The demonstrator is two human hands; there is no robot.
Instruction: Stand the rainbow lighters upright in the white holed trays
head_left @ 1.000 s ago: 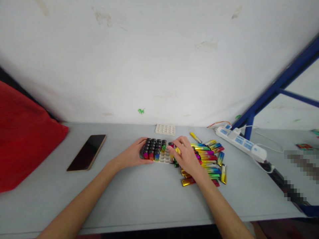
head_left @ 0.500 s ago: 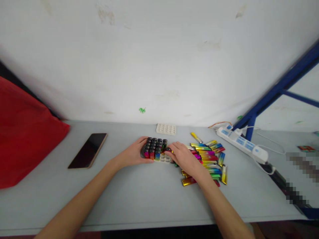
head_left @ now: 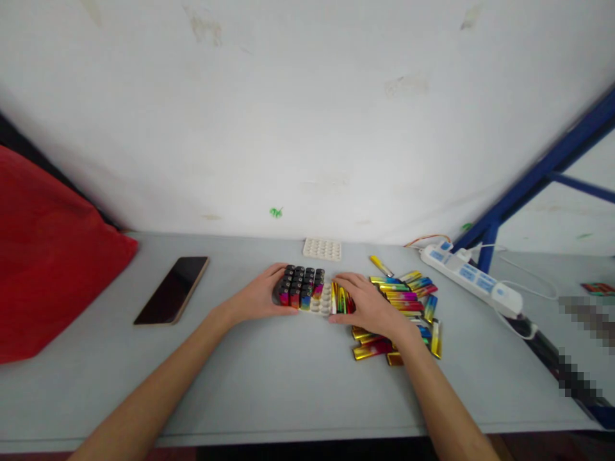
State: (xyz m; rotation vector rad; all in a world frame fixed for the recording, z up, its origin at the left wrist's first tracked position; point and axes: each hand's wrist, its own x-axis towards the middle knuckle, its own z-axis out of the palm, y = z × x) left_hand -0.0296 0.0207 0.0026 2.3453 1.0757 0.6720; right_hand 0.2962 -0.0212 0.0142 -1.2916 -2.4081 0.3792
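Note:
A white tray with holes [head_left: 321, 306] lies on the grey table, its left part filled with several upright black-topped, shiny coloured sticks [head_left: 298, 285]. Around the left end of these sticks my left hand [head_left: 262, 294] is wrapped, steadying them. My right hand [head_left: 368, 304] has its thumb and fingers closed around several shiny coloured sticks [head_left: 342, 299] at the tray's right end. To the right, partly under my right wrist, lies a loose pile of similar sticks [head_left: 403, 296].
A second white tray [head_left: 322, 249] lies by the wall. A dark phone [head_left: 172, 291] and a red cloth [head_left: 52, 250] are on the left. On the right are a white power strip [head_left: 471, 276] with cables and a blue metal frame [head_left: 533, 173].
My right hand has moved from the upright sticks rightward to a bunch of sticks and closed around it. One more stick stands in the tray's fourth column. My left hand stays put.

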